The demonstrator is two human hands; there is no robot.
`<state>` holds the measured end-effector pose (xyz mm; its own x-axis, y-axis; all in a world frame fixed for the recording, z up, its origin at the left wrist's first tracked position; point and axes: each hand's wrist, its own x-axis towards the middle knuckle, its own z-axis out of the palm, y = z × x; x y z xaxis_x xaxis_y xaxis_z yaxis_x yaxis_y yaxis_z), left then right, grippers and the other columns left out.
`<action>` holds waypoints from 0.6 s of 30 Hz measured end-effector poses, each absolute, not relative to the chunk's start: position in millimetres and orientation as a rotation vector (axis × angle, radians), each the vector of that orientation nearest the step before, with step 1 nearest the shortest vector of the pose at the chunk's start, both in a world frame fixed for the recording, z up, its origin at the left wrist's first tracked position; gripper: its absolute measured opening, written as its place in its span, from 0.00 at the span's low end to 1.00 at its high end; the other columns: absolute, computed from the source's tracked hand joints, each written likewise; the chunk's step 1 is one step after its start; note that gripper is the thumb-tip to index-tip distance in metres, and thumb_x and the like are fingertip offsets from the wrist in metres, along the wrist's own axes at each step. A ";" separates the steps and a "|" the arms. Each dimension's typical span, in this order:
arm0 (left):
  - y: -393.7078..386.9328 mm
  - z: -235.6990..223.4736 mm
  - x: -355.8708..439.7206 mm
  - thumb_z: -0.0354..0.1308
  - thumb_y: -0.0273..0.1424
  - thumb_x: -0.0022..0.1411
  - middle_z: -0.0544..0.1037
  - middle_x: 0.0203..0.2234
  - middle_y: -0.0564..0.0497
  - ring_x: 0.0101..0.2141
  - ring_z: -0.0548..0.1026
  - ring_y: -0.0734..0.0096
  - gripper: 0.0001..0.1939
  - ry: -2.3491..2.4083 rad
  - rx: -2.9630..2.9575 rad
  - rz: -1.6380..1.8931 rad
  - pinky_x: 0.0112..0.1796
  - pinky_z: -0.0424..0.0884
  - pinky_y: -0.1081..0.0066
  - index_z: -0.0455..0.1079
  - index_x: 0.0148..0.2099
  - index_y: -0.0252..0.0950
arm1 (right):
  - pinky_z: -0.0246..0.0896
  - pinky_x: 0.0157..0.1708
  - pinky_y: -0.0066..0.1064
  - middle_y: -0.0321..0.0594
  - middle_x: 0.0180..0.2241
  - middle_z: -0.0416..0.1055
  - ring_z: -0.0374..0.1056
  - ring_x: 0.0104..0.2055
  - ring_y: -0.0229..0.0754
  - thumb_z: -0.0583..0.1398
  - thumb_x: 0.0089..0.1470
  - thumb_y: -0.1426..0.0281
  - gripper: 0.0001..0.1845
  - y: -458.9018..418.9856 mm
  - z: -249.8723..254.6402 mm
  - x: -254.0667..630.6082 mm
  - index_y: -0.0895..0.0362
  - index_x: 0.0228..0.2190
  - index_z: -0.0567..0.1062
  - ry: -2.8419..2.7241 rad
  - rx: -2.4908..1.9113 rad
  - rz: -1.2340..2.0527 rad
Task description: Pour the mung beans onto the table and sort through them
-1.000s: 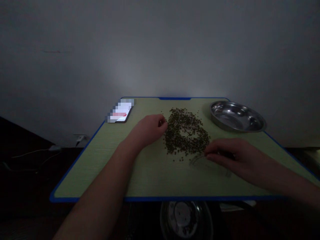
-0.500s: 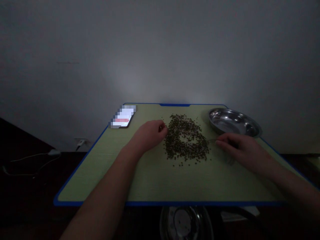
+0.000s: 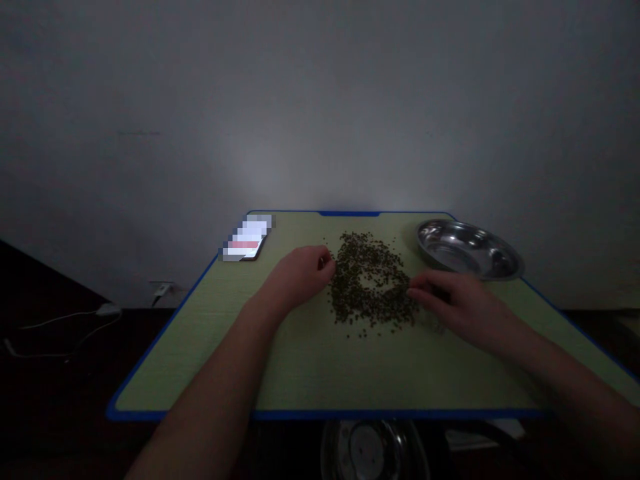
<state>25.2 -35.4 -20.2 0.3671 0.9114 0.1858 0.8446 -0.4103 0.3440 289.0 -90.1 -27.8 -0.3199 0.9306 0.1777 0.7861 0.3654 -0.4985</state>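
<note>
Small dark beans or seeds (image 3: pixel 350 300) lie loosely spread over the middle of the pale green table (image 3: pixel 300 367), with a bare patch in their centre. My left hand (image 3: pixel 305 273) rests at their left edge with its fingers curled closed; whatever may be in them is hidden. On the right side, my right hand (image 3: pixel 460 303) pinches a thin greyish tool (image 3: pixel 399 291) that reaches in among the seeds. The dim light and blur hide its exact kind. Behind my right hand stands a shallow shiny metal bowl (image 3: pixel 465 248).
A lit phone (image 3: pixel 247 238) lies at the table's far left. Below the front edge is another metal bowl (image 3: pixel 367 450). The grey wall (image 3: pixel 320 113) rises right behind the table. A white cable (image 3: pixel 107 309) runs at the lower left.
My right hand has moved left with the thin tool, whose end is now over the seeds. My left hand has stayed at nearly the same place.
</note>
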 end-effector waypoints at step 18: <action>-34.3 -21.5 25.6 0.48 0.34 0.61 0.78 0.29 0.47 0.28 0.71 0.69 0.12 1.584 2.428 0.537 0.30 0.62 0.69 0.71 0.33 0.36 | 0.57 0.31 0.31 0.36 0.29 0.74 0.68 0.31 0.39 0.56 0.60 0.68 0.09 -101.9 -28.0 263.2 0.54 0.32 0.75 -2.525 -1.223 0.387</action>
<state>25.6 -34.3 -21.5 0.3623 0.9116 0.1940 0.8415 -0.4095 0.3525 263.2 -101.9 -28.0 -0.5883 0.7934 0.1565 0.7101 0.5994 -0.3694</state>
